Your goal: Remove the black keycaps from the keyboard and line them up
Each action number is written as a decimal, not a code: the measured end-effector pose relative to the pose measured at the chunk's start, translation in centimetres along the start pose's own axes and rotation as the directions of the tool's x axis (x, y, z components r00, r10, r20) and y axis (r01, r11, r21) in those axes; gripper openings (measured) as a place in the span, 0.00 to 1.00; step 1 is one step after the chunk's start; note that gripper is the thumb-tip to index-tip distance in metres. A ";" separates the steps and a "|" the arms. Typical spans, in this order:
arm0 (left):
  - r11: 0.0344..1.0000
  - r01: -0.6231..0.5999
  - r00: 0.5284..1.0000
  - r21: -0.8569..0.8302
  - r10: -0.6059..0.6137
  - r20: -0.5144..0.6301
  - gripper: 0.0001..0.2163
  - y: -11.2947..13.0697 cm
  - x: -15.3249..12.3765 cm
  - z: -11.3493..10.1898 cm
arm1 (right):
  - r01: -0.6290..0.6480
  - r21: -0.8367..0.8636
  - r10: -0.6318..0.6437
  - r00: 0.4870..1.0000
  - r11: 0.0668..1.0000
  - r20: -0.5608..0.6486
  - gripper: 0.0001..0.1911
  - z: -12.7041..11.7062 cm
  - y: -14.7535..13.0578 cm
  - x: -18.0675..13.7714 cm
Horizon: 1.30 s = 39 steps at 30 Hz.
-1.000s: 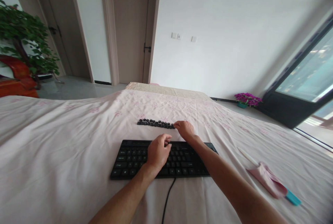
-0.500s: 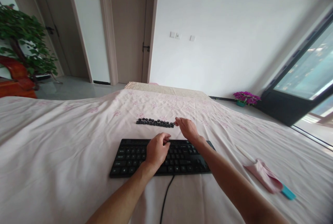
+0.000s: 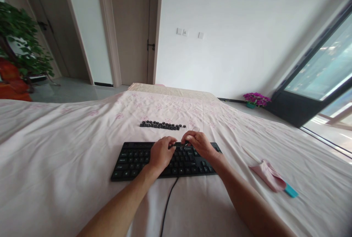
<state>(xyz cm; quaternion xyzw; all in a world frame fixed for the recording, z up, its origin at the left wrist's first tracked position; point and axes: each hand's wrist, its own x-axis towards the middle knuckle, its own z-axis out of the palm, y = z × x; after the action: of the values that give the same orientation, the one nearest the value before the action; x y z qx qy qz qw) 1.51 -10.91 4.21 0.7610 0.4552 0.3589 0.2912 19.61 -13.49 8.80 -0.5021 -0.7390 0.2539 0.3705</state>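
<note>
A black wired keyboard point(image 3: 132, 160) lies on a pale pink floral sheet point(image 3: 68, 149). My left hand point(image 3: 161, 153) rests on the keyboard's middle with its fingers curled, fingertips at the top key row. My right hand point(image 3: 200, 143) sits just right of it, fingers bent and pinched at the same top row; what they grip is too small to make out. Beyond the keyboard, a row of loose black keycaps point(image 3: 161, 125) lies on the sheet.
A pink cloth point(image 3: 267, 174) with a teal tool point(image 3: 290, 191) under it lies to the right. The keyboard cable point(image 3: 166, 207) runs toward me. A door, a green plant point(image 3: 19, 42), purple flowers point(image 3: 256, 99) and a window stand around the room.
My right hand drew back from the end of the keycap row to the keyboard's top row beside my left hand. The view shifted left and down slightly.
</note>
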 end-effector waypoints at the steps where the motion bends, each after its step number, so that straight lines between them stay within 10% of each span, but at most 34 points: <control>1: 1.000 -0.005 1.000 0.015 0.005 0.005 0.11 0.1 0.0 0.0 | 0.008 -0.010 -0.008 1.000 1.000 0.022 0.21 0.1 -0.1 -0.1; 12: 0.986 -0.084 0.996 0.147 0.078 0.047 0.06 0.1 -0.1 -0.1 | 0.119 -0.163 -0.096 0.985 0.979 0.141 0.23 0.7 -0.1 0.3; 23: 0.939 -0.114 0.993 0.324 0.096 0.070 0.04 1.9 0.3 0.8 | 0.089 0.084 -0.083 0.994 0.992 -0.075 0.28 2.8 1.7 -0.7; 39: 0.991 -0.128 0.990 0.043 0.125 0.063 0.03 1.3 0.0 1.6 | 0.260 0.014 -0.241 0.910 0.965 -0.339 0.22 3.4 1.1 -1.8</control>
<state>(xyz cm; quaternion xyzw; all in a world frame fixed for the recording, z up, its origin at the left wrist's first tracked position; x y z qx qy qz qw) 3.47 -11.70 4.27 0.8055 0.4053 0.3427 0.2637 17.91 -14.76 5.43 -0.4277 -0.7159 0.1371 0.5345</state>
